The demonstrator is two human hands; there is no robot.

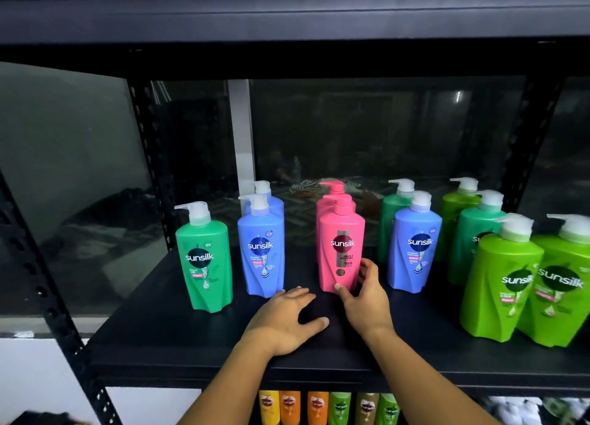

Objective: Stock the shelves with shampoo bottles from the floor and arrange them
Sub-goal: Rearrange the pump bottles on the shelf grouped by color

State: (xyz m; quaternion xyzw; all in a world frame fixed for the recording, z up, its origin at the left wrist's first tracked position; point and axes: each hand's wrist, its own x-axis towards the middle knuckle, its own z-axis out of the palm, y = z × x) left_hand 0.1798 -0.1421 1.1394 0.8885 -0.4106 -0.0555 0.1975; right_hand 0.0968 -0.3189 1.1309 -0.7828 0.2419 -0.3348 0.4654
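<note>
Right hand grip: the right hand (364, 297) pinches the foot of the front pink plastic pump bottle (341, 249), with the thumb on its lower front and curled fingers on its lower right side.
Bottle against the grip: it stands upright just above the hand at the centre of the frame, its base on the black shelf board (191, 344).
Bottle's look: pink body and pink pump top, a dark red round "sunsilk" badge, and a grey stripe down the label.
Behind it: more pink pump bottles (335, 197) stand in a file towards the back.
Left hand: the left hand (287, 319) lies palm down on the shelf board at lower centre, just left of the right hand. Its fingers are spread and hold nothing.
Left of centre: a blue plastic pump bottle (261, 252) with a white pump stands just beyond the left fingertips. A green plastic pump bottle (204, 261) stands further left.
Right of centre: another blue pump bottle (415, 252) stands near the pink one.
Right edge: two lime green pump bottles (501, 284) stand side by side, with darker green ones behind.
Bottom edge: yellow, orange and green bottles (289, 407) stand on the shelf below.
</note>
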